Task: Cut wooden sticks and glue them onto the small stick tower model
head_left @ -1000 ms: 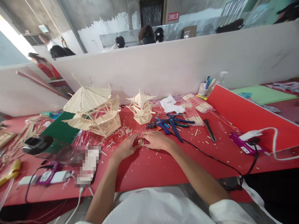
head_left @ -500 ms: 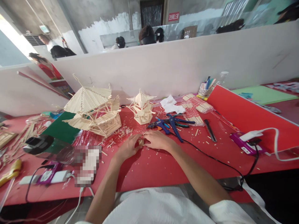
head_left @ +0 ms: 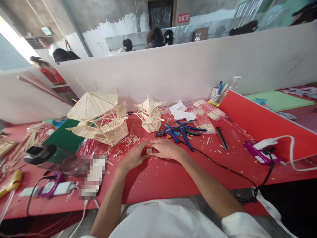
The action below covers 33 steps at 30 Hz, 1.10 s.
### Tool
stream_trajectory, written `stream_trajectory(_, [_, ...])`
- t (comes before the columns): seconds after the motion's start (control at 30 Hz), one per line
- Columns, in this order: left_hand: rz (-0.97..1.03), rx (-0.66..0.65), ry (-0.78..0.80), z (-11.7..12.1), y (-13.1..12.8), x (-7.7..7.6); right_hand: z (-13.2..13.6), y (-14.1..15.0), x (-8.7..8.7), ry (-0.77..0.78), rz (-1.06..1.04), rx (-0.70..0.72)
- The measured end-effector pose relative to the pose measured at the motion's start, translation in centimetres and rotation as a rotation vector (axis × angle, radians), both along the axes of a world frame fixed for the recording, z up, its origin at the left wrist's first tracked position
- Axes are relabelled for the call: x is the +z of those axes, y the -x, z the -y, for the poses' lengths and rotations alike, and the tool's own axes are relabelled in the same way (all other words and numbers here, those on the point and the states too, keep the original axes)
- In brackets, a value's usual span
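Note:
Between my two hands, close to the tabletop, is a small bundle of short wooden sticks [head_left: 149, 151]. My left hand [head_left: 136, 154] grips its left side with curled fingers, and my right hand [head_left: 164, 148] closes on the right side. Fingertips cover part of the sticks. Just beyond my hands stands a small stick pavilion model [head_left: 150, 115]. A larger pavilion model [head_left: 99, 117] with a slatted roof is at the left. A blue-handled glue gun [head_left: 170, 132] and a blue cutter [head_left: 184, 134] lie past my right hand.
Stick offcuts litter the red table [head_left: 148, 185]. On the right are a utility knife [head_left: 222, 138], packs of sticks [head_left: 216, 114], a red board [head_left: 262, 125] and a purple power strip [head_left: 261, 153]. A bottle [head_left: 54, 158] lies at left. A white partition [head_left: 173, 69] bounds the back.
Both hands stay almost in place around the small bundle of sticks. The view has shifted very slightly; nothing else on the table has visibly moved.

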<state>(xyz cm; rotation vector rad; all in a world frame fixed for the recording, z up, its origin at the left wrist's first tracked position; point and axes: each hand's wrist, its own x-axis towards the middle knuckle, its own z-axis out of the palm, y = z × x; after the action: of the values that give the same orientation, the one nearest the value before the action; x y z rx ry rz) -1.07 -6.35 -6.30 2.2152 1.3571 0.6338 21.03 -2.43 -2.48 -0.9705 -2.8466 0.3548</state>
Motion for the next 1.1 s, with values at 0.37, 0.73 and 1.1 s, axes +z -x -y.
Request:
stream_trajectory(0.37, [0.007, -0.018, -0.015, -0.16, 0.41, -0.27, -0.12, 0.08, -0.29, 0.008, -0.009, 0.015])
stream_trajectory(0.73, [-0.002, -0.034, -0.006, -0.31, 0.62, -0.60, -0.05, 0.12, -0.15, 0.002, -0.001, 0.023])
stream_trajectory(1.1, [0.003, -0.024, -0.066, -0.28, 0.85, -0.48, -0.81, -0.63, -0.37, -0.023, -0.052, -0.004])
